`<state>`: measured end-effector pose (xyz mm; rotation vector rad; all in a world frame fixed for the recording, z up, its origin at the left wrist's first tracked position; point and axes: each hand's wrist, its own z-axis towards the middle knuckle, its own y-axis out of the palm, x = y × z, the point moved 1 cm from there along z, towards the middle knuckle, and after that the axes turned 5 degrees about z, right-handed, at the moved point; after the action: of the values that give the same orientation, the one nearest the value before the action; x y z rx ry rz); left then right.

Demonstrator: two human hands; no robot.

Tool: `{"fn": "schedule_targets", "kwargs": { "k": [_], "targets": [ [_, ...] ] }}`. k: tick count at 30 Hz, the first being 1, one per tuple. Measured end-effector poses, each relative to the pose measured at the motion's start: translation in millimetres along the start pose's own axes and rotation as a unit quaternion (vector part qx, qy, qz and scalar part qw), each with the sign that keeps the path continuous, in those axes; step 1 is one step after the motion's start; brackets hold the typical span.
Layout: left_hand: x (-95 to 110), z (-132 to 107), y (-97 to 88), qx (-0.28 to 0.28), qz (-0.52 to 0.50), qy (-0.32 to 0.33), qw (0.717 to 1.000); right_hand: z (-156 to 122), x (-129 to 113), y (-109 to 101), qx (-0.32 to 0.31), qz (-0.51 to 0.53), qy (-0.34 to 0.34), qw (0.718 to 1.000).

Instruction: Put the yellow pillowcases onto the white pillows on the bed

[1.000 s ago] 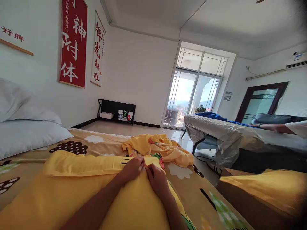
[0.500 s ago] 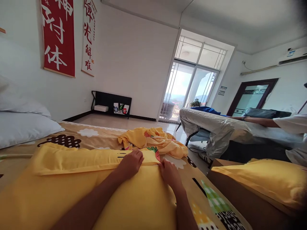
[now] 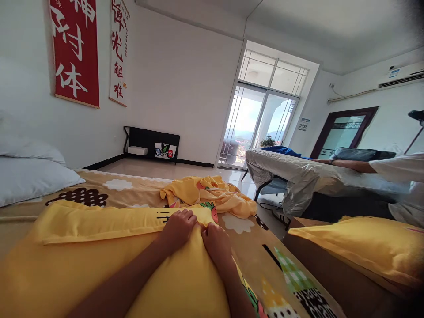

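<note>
A pillow in a yellow pillowcase [image 3: 109, 260] lies across the bed in front of me. My left hand [image 3: 179, 227] rests at the far end of the pillow, fingers curled onto the case's folded flap [image 3: 99, 221]. My right hand [image 3: 217, 240] sits right beside it, fingers closed on the yellow fabric at the case's edge. The two hands nearly touch. A crumpled yellow cloth [image 3: 212, 198] lies just beyond them on the patterned bedsheet [image 3: 132, 192].
White pillows [image 3: 29, 174] are stacked at the left. Another yellow pillow [image 3: 364, 247] lies on a brown box at the right. Another person's arm [image 3: 357, 165] reaches over a grey covered table [image 3: 298, 176]. A glass balcony door [image 3: 258, 128] is beyond.
My right hand slid out to the right along the pillowcase edge, then came back beside my left hand. The view shifted slightly to the right.
</note>
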<state>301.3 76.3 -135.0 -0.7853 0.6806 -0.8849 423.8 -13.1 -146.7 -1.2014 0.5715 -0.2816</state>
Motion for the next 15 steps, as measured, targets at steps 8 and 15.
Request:
{"fn": "schedule_targets", "kwargs": {
  "k": [8,15],
  "targets": [
    [4.3,-3.6,-0.6,0.063,-0.009,-0.017,0.998,-4.0,1.8,-10.0,0.051,-0.027,0.054,0.997],
    [-47.1,-61.9,-56.3,-0.113,0.040,-0.029,0.992,-4.2,11.0,15.1,0.023,0.013,-0.020,0.999]
  ]
}}
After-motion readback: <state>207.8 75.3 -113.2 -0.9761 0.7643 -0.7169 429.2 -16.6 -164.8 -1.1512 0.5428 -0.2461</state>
